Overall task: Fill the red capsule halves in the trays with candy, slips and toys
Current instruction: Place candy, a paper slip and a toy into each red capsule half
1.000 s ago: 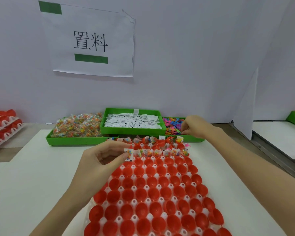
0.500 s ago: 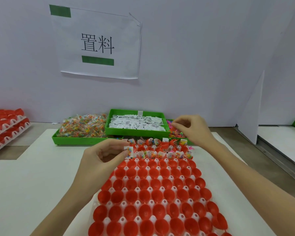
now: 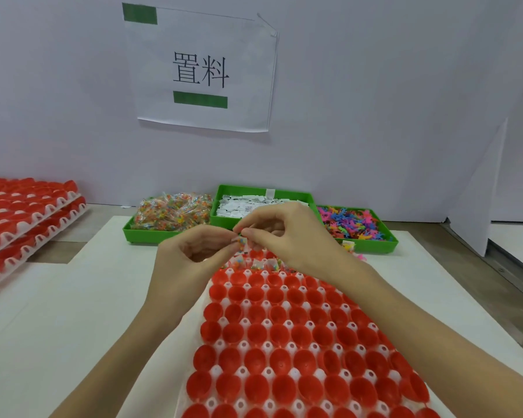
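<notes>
A white tray [image 3: 245,303] of red capsule halves [image 3: 255,333] runs from the middle of the table toward me. Its far rows hold candy packets and slips, partly hidden by my hands. My left hand [image 3: 191,251] pinches a small candy packet [image 3: 241,241] between thumb and fingers above the tray's far end. My right hand [image 3: 287,233] meets it from the right, fingertips pinching at the same packet. Whether the right hand also holds a toy is hidden.
Three green bins stand behind the tray: candy packets [image 3: 172,214], white slips [image 3: 233,206], colourful plastic toys [image 3: 354,224]. Stacked trays of red capsules [image 3: 24,212] sit at the left. A paper sign [image 3: 203,70] hangs on the white wall.
My right hand left the toy bin and came left to meet my left hand at the candy packet. The camera view shifted, so everything sits further right.
</notes>
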Demonstrator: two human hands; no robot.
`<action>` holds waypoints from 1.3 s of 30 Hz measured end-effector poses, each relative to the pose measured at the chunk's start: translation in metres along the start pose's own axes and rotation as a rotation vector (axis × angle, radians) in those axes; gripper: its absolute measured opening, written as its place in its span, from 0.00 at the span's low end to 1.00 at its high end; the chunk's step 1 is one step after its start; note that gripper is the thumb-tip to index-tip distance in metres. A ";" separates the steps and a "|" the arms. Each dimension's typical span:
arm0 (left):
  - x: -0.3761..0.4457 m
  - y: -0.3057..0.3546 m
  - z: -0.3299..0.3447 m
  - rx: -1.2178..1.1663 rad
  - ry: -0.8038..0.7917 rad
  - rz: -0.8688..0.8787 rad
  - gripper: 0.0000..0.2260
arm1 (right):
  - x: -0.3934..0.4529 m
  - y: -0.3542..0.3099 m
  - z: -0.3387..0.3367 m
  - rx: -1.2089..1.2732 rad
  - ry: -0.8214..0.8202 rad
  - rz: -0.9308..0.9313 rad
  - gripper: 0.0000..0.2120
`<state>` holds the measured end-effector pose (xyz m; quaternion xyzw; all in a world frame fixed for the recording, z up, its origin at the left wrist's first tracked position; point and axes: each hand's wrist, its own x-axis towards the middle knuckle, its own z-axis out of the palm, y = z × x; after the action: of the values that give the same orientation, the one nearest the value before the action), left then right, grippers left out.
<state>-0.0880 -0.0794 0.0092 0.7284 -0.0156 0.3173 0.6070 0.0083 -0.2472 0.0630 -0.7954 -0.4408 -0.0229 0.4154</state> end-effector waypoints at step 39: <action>0.017 -0.027 -0.056 0.317 -0.555 -0.213 0.04 | -0.013 0.010 0.076 -0.132 -0.110 0.181 0.06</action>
<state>-0.0884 -0.0165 -0.0025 0.8700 -0.0546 0.0403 0.4884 -0.0176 -0.2067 0.0017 -0.8575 -0.3870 0.0296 0.3377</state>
